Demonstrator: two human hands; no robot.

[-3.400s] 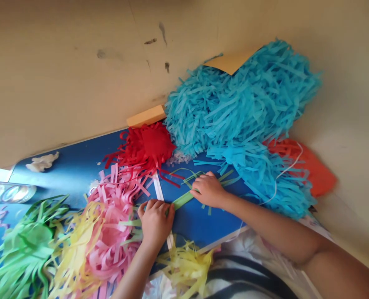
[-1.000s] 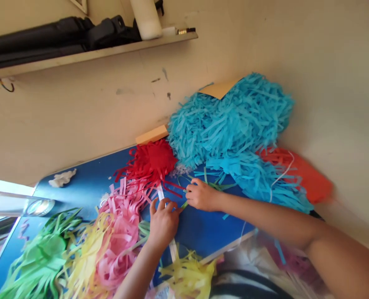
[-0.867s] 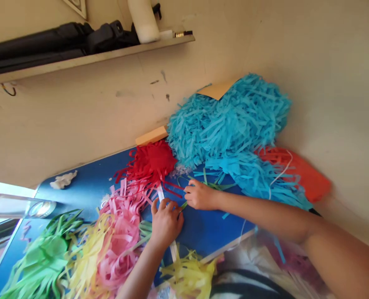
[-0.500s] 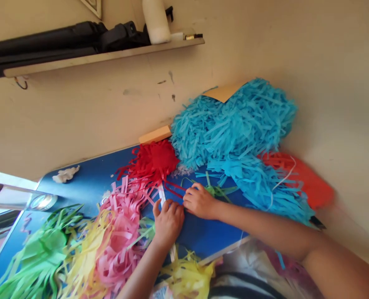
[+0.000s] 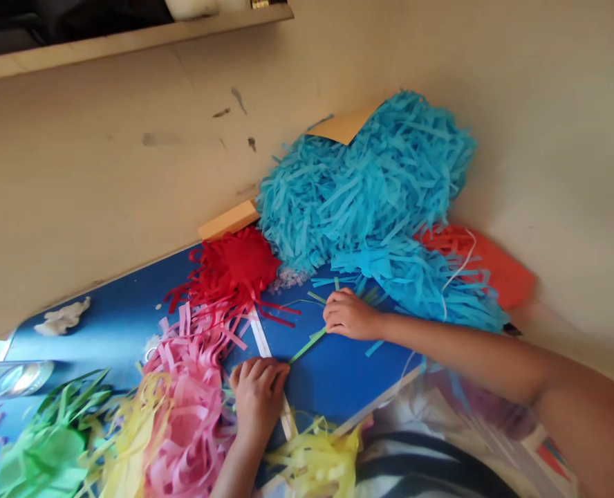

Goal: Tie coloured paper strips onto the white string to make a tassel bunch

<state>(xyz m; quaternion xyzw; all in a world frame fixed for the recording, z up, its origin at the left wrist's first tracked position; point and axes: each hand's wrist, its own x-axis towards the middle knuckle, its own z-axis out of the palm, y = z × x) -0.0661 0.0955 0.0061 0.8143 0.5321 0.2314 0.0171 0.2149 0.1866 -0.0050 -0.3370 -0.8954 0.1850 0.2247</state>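
Note:
A narrow green paper strip (image 5: 308,346) stretches slantwise between my two hands, over the blue tabletop. My left hand (image 5: 260,391) is closed on its lower end, beside the pink fringed paper (image 5: 187,422). At the upper end, the fingers of my right hand (image 5: 352,315) pinch the strip. More green strips stick out behind that hand, partly hidden by it. Red fringed paper (image 5: 242,266) lies beyond my hands, some of its strips trailing toward them. Yellow fringed paper (image 5: 317,456) sits close to me, right of my left wrist.
A large heap of blue fringed paper (image 5: 369,187) leans against the wall, with orange paper (image 5: 504,270) at its right. Green fringed paper (image 5: 48,449) and a clear glass (image 5: 27,380) are at the left. A shelf (image 5: 131,41) hangs above the blue table (image 5: 131,297).
My hands have moved apart, the left one toward me, and the green strip now shows between them. Red strips near my fingers now lie free. The view has tilted down and shifted right.

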